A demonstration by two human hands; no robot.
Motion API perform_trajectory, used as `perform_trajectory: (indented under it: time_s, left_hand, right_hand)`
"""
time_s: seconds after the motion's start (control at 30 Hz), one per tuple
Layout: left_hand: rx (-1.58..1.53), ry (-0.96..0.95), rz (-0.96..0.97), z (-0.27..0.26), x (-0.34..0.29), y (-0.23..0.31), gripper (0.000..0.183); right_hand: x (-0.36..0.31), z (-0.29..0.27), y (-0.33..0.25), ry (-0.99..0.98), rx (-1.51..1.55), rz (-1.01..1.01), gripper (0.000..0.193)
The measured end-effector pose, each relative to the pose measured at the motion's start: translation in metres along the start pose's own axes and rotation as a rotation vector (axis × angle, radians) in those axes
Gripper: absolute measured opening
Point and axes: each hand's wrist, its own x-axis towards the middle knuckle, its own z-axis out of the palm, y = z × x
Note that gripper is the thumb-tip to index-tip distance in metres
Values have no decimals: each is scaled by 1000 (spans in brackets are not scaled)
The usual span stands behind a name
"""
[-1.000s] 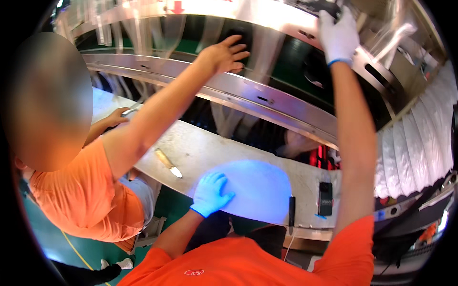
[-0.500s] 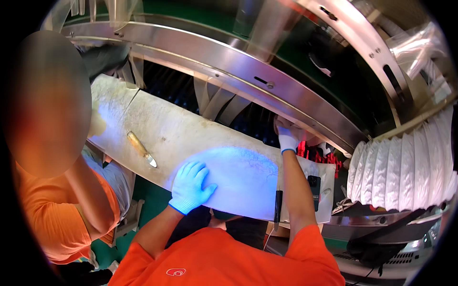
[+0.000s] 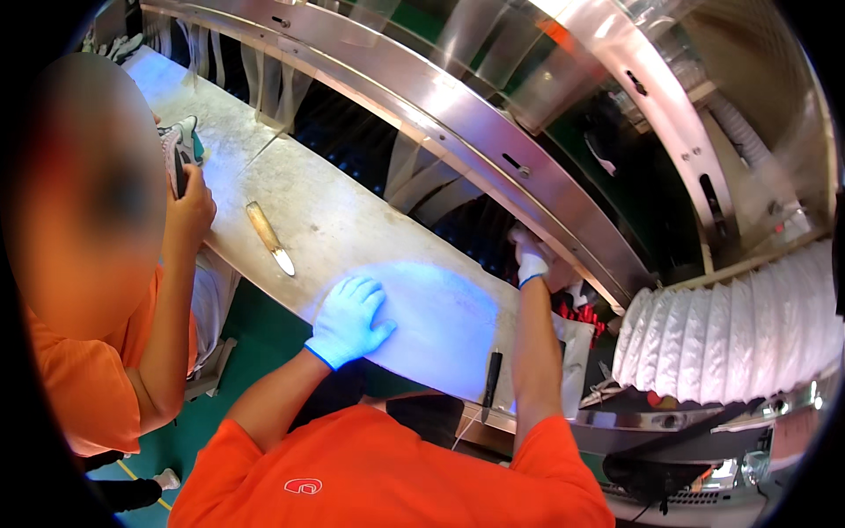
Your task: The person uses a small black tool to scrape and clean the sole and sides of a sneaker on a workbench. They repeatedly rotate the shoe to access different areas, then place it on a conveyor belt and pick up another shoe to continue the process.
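Note:
My left hand [image 3: 349,319], in a white knit glove tinted blue by the light, lies flat on the worktable [image 3: 339,220] with its fingers stretched out. Nothing is in it. Over the table's far edge reaches my right hand [image 3: 530,257], also gloved, into the dark gap under the metal rail [image 3: 414,110]. Its fingers are mostly hidden there, so any grip is unclear. A wooden-handled tool with a pale flat tip [image 3: 269,238] rests on the table, left of my left hand. Beside my right forearm lies a slim black-handled tool [image 3: 493,378].
At the left a co-worker in orange holds a grey-and-white shoe [image 3: 182,145]. Clear plastic strips [image 3: 422,180] hang below the rail. A white ribbed duct [image 3: 726,326] stands at the right. Something red [image 3: 581,315] sits near the table's right end.
The view has shifted, showing more of the table's far left. The co-worker's hand and the shoe have come into sight. My left hand stays flat; my right hand remains at the gap.

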Motion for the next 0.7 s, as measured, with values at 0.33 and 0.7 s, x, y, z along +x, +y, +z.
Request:
perform_trajectory:
  time_s: [0.33,0.7]
  left_hand:
    - [-1222,-53,-509,2,1,26,81]
    - [-278,-36,-430,-16,-51,74,113]
  right_hand:
    - [-323,-24,-47,-635,2189,483,62]
    - [-179,-192,-144,651,279,-634,58]
